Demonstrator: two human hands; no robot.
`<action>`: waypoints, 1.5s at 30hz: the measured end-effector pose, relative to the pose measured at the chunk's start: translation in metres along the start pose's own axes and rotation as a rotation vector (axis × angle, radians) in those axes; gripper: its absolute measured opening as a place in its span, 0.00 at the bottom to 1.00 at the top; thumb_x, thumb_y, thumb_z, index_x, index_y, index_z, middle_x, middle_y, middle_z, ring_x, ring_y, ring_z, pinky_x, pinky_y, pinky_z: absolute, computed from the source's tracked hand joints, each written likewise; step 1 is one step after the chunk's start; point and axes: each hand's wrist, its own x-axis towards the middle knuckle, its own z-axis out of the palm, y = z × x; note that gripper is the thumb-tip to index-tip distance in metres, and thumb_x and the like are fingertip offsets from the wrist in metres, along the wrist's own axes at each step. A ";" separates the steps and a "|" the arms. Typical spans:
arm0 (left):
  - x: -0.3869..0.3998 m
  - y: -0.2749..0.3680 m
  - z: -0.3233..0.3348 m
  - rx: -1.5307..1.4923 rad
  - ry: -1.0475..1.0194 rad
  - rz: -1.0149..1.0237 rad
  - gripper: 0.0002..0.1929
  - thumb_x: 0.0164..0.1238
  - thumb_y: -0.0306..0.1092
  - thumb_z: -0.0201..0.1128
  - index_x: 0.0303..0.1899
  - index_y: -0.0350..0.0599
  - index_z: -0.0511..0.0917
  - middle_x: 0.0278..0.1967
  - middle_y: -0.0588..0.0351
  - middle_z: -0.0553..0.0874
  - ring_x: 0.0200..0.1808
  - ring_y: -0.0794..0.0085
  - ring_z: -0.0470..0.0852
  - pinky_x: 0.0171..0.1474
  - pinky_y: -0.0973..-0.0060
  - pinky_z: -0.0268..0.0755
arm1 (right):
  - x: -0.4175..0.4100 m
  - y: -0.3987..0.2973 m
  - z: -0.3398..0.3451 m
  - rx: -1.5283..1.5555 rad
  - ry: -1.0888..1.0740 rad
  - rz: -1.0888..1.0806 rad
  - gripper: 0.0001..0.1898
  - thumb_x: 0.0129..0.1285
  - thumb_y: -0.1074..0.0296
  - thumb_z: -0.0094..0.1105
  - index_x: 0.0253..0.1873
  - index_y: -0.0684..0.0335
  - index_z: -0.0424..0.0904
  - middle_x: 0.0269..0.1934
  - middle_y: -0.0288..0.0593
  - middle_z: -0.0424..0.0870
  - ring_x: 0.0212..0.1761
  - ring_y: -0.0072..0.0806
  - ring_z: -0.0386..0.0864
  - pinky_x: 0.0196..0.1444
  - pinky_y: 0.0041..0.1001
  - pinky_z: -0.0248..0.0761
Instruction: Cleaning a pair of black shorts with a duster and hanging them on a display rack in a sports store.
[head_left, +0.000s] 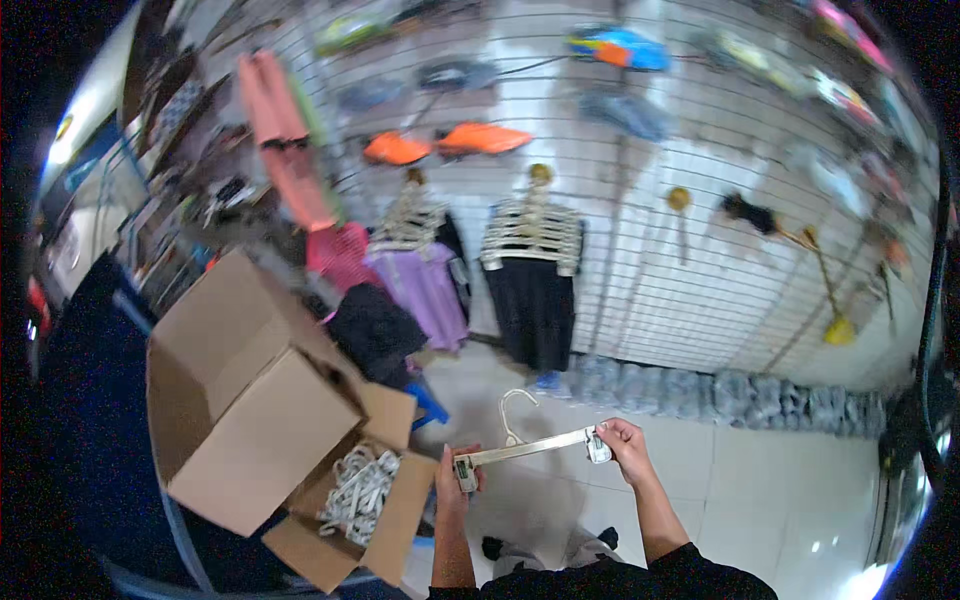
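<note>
A white clip hanger (529, 448) stretches between my two hands, its hook pointing away from me. My left hand (453, 480) grips the end clip on the left. At the other end, my right hand (624, 444) pinches the right clip between thumb and fingers. Nothing hangs from the hanger. Just left of my left hand stands an open cardboard box (401, 517) with a heap of white hangers (364, 491) inside.
A larger cardboard box (262, 442) leans over the first one at the left. Ahead, a slatted display wall (667, 300) carries hanging trousers (529, 315) and packaged goods. Clear wrapped bundles (735, 397) line the wall's foot. Pale floor tiles (750, 480) lie at the right.
</note>
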 end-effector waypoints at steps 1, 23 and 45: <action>0.001 -0.004 0.029 0.020 -0.052 0.009 0.28 0.68 0.53 0.36 0.40 0.34 0.75 0.20 0.54 0.78 0.16 0.73 0.75 0.16 0.77 0.67 | -0.008 -0.008 -0.021 0.011 0.046 -0.019 0.06 0.59 0.67 0.57 0.35 0.64 0.76 0.24 0.34 0.78 0.21 0.14 0.71 0.20 0.16 0.62; 0.051 -0.109 0.341 0.120 -0.642 -0.169 0.29 0.67 0.55 0.38 0.42 0.34 0.74 0.22 0.50 0.80 0.16 0.69 0.76 0.19 0.74 0.69 | -0.067 -0.107 -0.257 0.211 0.658 -0.223 0.20 0.66 0.49 0.37 0.41 0.63 0.66 0.20 0.39 0.70 0.13 0.20 0.65 0.10 0.17 0.53; 0.138 -0.032 0.656 0.765 -1.008 -0.018 0.22 0.65 0.48 0.51 0.20 0.39 0.71 0.12 0.60 0.71 0.15 0.76 0.71 0.22 0.81 0.62 | 0.061 -0.219 -0.386 0.117 0.533 -0.594 0.20 0.68 0.50 0.34 0.46 0.63 0.68 0.26 0.36 0.72 0.20 0.17 0.69 0.16 0.17 0.62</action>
